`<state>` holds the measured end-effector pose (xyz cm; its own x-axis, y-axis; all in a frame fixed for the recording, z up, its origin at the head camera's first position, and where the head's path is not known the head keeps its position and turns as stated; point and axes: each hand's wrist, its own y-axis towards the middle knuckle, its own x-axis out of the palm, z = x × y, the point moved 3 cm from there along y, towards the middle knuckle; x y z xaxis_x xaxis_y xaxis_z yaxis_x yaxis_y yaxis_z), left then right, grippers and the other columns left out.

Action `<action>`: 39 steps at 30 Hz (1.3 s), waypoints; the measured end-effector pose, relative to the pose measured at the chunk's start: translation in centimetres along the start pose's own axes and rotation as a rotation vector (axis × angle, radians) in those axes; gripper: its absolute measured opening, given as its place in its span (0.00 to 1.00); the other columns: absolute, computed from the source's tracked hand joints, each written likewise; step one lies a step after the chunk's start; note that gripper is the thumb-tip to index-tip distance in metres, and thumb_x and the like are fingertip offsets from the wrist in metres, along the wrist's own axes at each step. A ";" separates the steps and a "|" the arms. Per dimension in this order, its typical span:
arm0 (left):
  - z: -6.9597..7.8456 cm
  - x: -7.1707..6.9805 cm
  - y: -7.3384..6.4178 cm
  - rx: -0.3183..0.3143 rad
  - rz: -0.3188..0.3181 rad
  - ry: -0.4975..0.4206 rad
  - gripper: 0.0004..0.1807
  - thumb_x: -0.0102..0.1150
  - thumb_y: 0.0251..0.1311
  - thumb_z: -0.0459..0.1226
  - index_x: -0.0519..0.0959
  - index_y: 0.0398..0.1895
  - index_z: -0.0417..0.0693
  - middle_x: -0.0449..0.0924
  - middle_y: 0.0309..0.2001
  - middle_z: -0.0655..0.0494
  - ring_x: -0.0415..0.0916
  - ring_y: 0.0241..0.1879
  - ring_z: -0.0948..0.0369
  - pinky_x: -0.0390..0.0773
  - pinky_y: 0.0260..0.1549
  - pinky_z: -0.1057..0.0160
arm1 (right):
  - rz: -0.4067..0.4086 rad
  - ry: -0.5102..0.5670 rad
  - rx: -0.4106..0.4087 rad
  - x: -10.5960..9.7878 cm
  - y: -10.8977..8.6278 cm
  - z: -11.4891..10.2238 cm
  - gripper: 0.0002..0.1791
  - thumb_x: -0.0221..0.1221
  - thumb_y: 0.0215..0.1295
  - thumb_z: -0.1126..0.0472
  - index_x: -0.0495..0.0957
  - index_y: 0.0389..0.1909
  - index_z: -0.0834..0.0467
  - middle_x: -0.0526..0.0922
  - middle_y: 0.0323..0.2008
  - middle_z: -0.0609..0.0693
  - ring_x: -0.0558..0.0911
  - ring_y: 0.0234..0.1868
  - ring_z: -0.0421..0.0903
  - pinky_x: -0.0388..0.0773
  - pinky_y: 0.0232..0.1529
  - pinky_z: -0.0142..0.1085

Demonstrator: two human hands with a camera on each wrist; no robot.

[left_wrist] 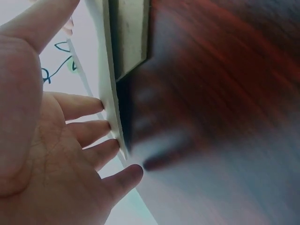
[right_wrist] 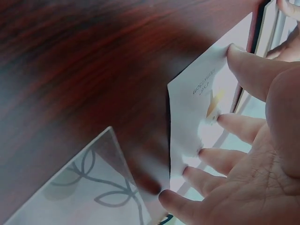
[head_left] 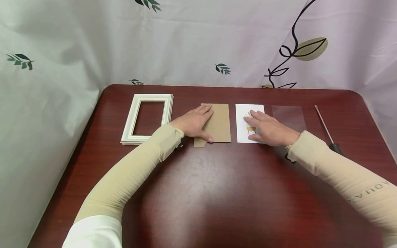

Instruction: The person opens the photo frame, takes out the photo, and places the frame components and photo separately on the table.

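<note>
Beige-sleeved arms reach over the dark red table (head_left: pixel 217 193). Left hand (head_left: pixel 193 122) lies flat, fingers straight, on the brown cardboard backing (head_left: pixel 220 120). Right hand (head_left: pixel 268 129) presses flat on the white printed card (head_left: pixel 243 127). An empty white picture frame (head_left: pixel 147 119), a clear sheet (head_left: pixel 289 115) and a screwdriver (head_left: pixel 328 132) lie alongside.

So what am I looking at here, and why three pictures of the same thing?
No machine: a person wears three cameras, one on the head and one on each wrist. The head view shows a dark red table with five things in a row: a white frame, a brown board, a card, a clear sheet and a screwdriver. The left hand rests flat on the board, the right hand flat on the card. The wrist views show those palms close up. Nothing is gripped.
</note>
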<state>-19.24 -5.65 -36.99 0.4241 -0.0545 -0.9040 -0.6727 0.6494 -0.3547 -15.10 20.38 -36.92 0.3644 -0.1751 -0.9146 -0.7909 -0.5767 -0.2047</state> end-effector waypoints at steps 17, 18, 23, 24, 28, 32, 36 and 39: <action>-1.1 -0.1 -0.8 0.008 0.009 -0.002 0.63 0.67 0.53 0.65 0.48 0.79 0.35 0.37 0.80 0.40 0.34 0.79 0.49 0.42 0.76 0.54 | 0.018 0.018 -0.026 0.1 -0.4 0.1 0.39 0.66 0.66 0.58 0.62 0.73 0.68 0.56 0.74 0.71 0.54 0.75 0.69 0.52 0.72 0.62; -1.1 0.0 -0.8 0.011 0.011 -0.003 0.63 0.67 0.53 0.65 0.48 0.79 0.35 0.37 0.80 0.39 0.34 0.80 0.49 0.42 0.76 0.54 | 0.018 0.016 -0.026 0.1 -0.4 0.1 0.39 0.66 0.67 0.58 0.62 0.73 0.68 0.56 0.74 0.71 0.54 0.75 0.69 0.52 0.72 0.62; -1.1 0.0 -0.8 0.022 0.009 -0.001 0.64 0.68 0.53 0.64 0.48 0.79 0.35 0.37 0.80 0.39 0.34 0.80 0.49 0.42 0.76 0.55 | 0.026 0.013 -0.040 0.0 -0.3 -0.1 0.38 0.66 0.66 0.59 0.62 0.72 0.69 0.56 0.73 0.72 0.54 0.75 0.69 0.53 0.72 0.62; -1.0 0.0 -0.8 0.026 0.010 0.000 0.64 0.68 0.53 0.64 0.48 0.79 0.34 0.37 0.80 0.39 0.34 0.80 0.49 0.42 0.76 0.55 | 0.027 0.013 -0.042 0.0 -0.3 -0.1 0.38 0.66 0.66 0.60 0.63 0.72 0.69 0.57 0.73 0.73 0.54 0.75 0.69 0.53 0.72 0.62; -1.0 0.0 -0.8 0.039 0.003 -0.003 0.63 0.68 0.53 0.63 0.48 0.79 0.35 0.37 0.80 0.39 0.33 0.80 0.50 0.41 0.76 0.56 | 0.028 0.018 -0.040 0.0 -0.3 -0.2 0.38 0.66 0.66 0.60 0.62 0.72 0.70 0.56 0.73 0.73 0.54 0.75 0.69 0.53 0.72 0.62; -1.0 0.1 -0.8 0.040 -0.001 -0.009 0.62 0.68 0.54 0.63 0.48 0.79 0.37 0.36 0.80 0.40 0.33 0.80 0.50 0.40 0.76 0.56 | 0.027 0.018 -0.032 0.1 -0.3 0.0 0.38 0.66 0.66 0.60 0.62 0.72 0.69 0.56 0.73 0.73 0.54 0.75 0.69 0.53 0.72 0.62; -0.9 0.1 -0.8 0.040 0.002 -0.018 0.61 0.68 0.54 0.62 0.49 0.79 0.37 0.36 0.80 0.39 0.33 0.80 0.50 0.41 0.76 0.56 | 0.026 0.023 -0.027 0.1 -0.3 0.0 0.39 0.66 0.66 0.60 0.62 0.73 0.69 0.55 0.74 0.72 0.54 0.75 0.69 0.52 0.72 0.62; -0.9 0.1 -0.9 0.028 -0.006 -0.042 0.61 0.68 0.54 0.63 0.49 0.80 0.41 0.35 0.81 0.40 0.32 0.80 0.50 0.40 0.76 0.51 | 0.028 0.025 0.002 0.0 -0.3 0.0 0.38 0.65 0.67 0.58 0.62 0.73 0.68 0.55 0.74 0.71 0.54 0.75 0.69 0.51 0.72 0.64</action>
<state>-19.12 -6.90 -36.96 0.4536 -0.0270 -0.8908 -0.6531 0.6700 -0.3529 -14.86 20.51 -36.89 0.3542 -0.2108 -0.9111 -0.8017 -0.5701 -0.1797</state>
